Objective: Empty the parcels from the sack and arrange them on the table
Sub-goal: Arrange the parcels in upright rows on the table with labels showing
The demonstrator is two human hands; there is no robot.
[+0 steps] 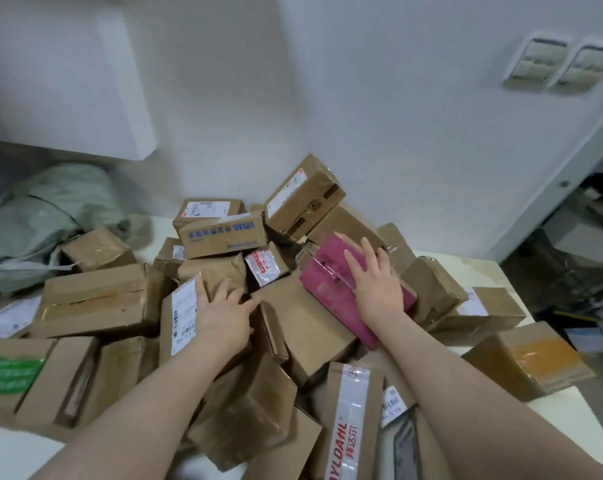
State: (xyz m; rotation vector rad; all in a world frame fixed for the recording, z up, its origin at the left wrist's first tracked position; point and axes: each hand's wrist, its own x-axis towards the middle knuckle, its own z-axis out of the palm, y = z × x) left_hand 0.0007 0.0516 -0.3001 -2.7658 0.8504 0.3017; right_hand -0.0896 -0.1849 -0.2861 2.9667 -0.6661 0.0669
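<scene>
Setting: a person is leaning over a white table that is carrying a loose heap of brown cardboard parcels, many taped and labelled, some resting tilted on others.

Sack: a pale green woven sack is lying slumped and crumpled at the far left edge of the table, looking emptied; one small brown box is sitting at its mouth.

Left hand: the left hand is lying palm down with fingers spread on a brown box with a long white shipping label near the middle of the heap. It is pressing on top, not closed around anything.

Right hand: the right hand is resting flat, fingers apart, on a flat magenta carton wrapped in clear tape, which is lying aslant on top of the pile. It is not gripping it.

Stage: judging by the slack sack, the emptying seems done and the arranging is hardly begun.

Risk: the brown box tilted highest at the back is leaning on its neighbours; pulling a lower parcel could be bringing it sliding down. Boxes at the near and right edges could be getting pushed off the table.

Hard to make out: label text is blurred; the near parcels are cut off by the frame and the forearms; whatever is inside the sack is hidden.
</scene>
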